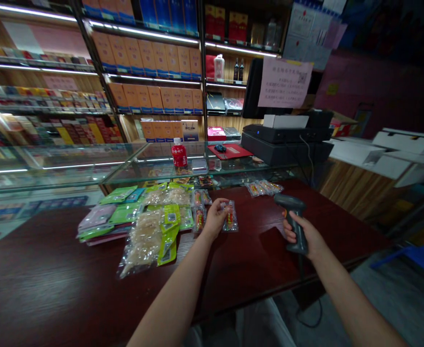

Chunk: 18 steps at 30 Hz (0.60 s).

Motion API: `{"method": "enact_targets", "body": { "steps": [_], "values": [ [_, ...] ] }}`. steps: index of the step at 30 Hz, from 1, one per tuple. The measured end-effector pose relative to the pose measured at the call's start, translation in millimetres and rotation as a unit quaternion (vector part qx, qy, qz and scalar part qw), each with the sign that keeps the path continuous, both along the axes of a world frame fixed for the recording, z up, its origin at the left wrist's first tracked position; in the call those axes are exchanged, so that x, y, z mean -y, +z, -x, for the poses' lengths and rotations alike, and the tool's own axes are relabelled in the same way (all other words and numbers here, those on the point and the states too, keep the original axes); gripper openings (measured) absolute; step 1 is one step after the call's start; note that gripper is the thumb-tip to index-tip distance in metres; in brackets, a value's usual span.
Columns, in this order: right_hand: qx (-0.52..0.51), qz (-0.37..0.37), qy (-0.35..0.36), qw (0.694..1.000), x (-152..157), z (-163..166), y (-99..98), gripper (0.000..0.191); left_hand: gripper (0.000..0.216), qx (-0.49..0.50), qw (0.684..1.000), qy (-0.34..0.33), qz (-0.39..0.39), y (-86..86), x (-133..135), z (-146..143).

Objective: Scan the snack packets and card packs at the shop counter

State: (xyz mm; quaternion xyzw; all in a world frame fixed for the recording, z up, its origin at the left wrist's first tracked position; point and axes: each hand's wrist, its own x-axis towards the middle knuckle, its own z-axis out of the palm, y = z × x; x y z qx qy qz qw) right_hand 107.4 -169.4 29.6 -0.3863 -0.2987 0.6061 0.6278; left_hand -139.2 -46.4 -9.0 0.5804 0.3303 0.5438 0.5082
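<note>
My left hand [217, 219] is closed on the left edge of a small clear snack packet [230, 217] with a red and yellow label, low over the dark red table. My right hand [302, 231] wraps round the handle of a grey barcode scanner [294, 207], its head turned left towards the packet. Similar small packets [199, 217] lie just left of my left hand. Beside them are larger clear bags of pale shredded food [145, 238] with green labels. More small packets [264, 188] rest at the table's far edge.
Behind the table runs a glass counter [125, 161] with a red bottle [179, 153] on it. A stack of green and pink packages [107, 214] sits at the left. Back right stands a black monitor [253, 89] with a paper sheet. The scanner's cable hangs below the table edge.
</note>
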Motion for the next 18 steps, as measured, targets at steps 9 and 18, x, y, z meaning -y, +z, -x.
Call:
{"method": "enact_targets", "body": {
  "steps": [9,18],
  "values": [
    [-0.080,0.019,-0.014,0.997,-8,-13,-26.1,0.034,0.044,-0.042,0.998,0.033,0.012,-4.0,-2,1],
    [-0.077,0.029,-0.028,0.996,-8,-10,-27.4,0.039,0.080,-0.035,0.990,0.101,0.096,2.9,-36,-38]
  ]
}}
